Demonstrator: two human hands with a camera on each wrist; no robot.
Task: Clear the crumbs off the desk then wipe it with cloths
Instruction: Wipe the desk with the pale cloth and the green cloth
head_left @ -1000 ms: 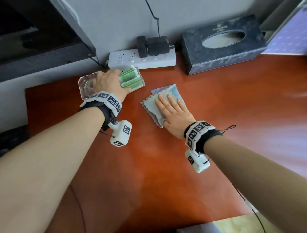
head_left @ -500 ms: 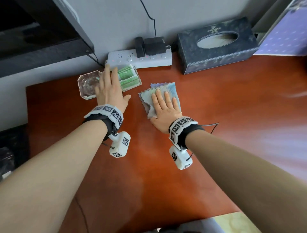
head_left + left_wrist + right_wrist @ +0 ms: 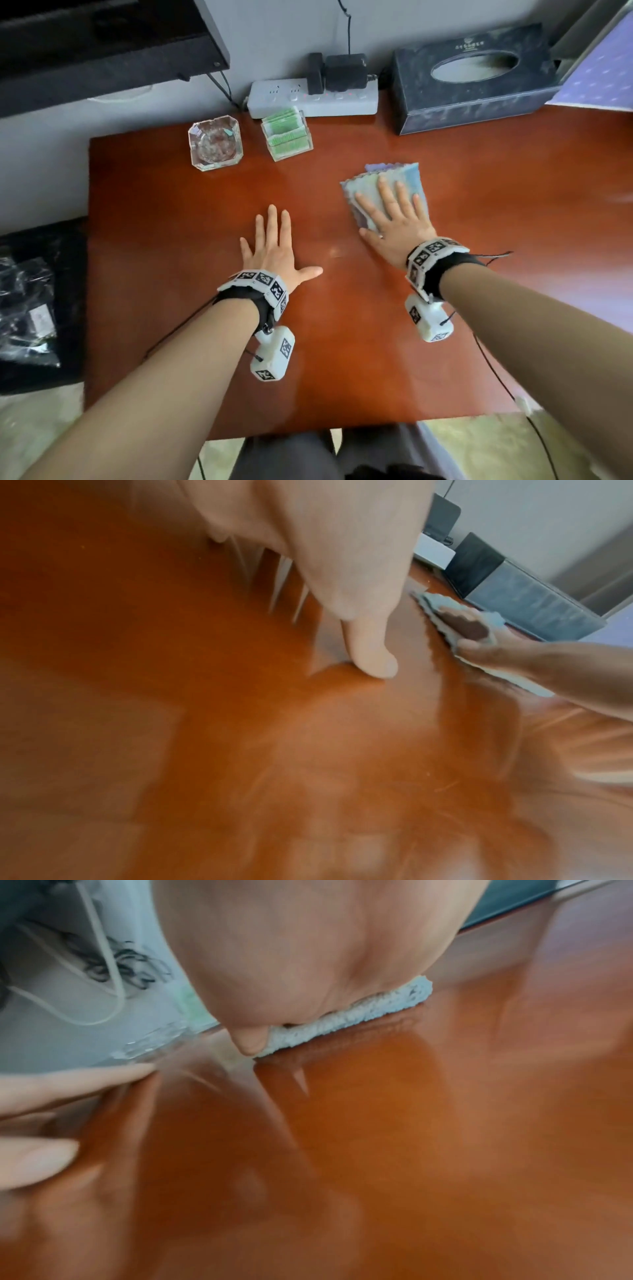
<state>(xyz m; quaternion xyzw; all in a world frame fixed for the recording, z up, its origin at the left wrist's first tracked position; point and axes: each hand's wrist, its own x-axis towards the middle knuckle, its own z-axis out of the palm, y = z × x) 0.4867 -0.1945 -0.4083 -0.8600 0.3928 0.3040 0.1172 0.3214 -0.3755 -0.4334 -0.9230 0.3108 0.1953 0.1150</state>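
Note:
A folded pale blue cloth lies on the red-brown desk, right of the middle. My right hand presses flat on it with straight, spread fingers; the cloth's fluffy edge shows under the palm in the right wrist view. My left hand lies flat and open on the bare desk to the left of the cloth, holding nothing. In the left wrist view the left thumb touches the wood and the cloth is seen beyond it.
At the back stand a glass ashtray, a clear holder of green packets, a white power strip with plugs, and a dark tissue box. A black bag lies left of the desk.
My left hand let go of the green packet holder and ashtray at the back and drew toward me onto bare desk. The right hand slid the cloth rightward.

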